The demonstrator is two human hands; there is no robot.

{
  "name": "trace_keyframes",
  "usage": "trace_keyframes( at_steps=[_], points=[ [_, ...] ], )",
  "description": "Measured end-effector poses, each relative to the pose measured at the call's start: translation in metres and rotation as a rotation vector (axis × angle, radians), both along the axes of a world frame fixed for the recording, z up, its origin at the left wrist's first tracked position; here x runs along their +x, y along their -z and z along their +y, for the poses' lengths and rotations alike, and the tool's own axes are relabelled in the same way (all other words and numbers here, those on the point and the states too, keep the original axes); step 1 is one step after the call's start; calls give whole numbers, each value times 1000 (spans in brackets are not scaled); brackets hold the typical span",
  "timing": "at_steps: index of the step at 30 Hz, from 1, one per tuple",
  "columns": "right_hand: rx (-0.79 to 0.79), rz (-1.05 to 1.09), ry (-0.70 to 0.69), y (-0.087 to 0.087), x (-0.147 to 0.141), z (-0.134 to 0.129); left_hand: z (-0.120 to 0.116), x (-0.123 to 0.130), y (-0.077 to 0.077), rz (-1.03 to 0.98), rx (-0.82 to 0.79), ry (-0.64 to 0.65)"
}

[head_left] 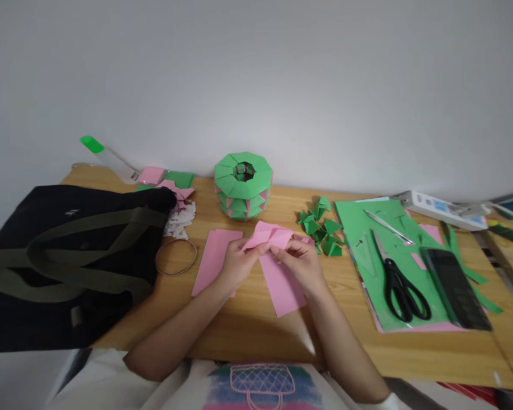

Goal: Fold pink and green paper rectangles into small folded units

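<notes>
Both hands hold one partly folded piece of pink paper [268, 233] above the middle of the table. My left hand [240, 261] pinches its left side, thumb at the lower edge. My right hand [301, 261] grips its right side, thumb close to the other thumb. Beneath the hands lies a flat pink strip [282, 287]. Another pink sheet [211, 256] lies to the left, partly behind my left hand. Just beyond the hands stands a round green and pink folded-paper form [244, 185] with a hole in its top. Small folded green pieces [320, 228] lie to its right.
A black bag [81, 228] covers the left side. Near it are a rubber band [176, 256] and white paper bits [182, 219]. At right, black-handled scissors [402, 290], a pen [389, 226] and a phone [455, 287] rest on green sheets [359, 228]. A power strip [444, 210] lies behind.
</notes>
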State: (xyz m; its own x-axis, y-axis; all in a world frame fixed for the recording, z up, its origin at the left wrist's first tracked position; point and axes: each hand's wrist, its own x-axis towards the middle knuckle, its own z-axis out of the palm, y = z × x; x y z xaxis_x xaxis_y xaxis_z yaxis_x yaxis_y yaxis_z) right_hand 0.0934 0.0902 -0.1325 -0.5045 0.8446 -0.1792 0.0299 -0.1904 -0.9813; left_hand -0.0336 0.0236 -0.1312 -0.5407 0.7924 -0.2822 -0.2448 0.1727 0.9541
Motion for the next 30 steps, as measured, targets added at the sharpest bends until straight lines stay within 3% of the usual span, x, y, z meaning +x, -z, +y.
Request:
trace_keyframes(
  at_steps=[10,19,23,30],
  points=[
    [23,1,-159,-9,11,9,2,-6,-3,43,-7,30],
    [48,24,122,-8,18,18,1,-8,-3,-26,-18,204],
    [41,49,167,-10,20,20,1,-9,-2,-73,-11,226],
    [70,40,-28,-9,15,16,1,-7,-5,-112,-22,233]
  ],
)
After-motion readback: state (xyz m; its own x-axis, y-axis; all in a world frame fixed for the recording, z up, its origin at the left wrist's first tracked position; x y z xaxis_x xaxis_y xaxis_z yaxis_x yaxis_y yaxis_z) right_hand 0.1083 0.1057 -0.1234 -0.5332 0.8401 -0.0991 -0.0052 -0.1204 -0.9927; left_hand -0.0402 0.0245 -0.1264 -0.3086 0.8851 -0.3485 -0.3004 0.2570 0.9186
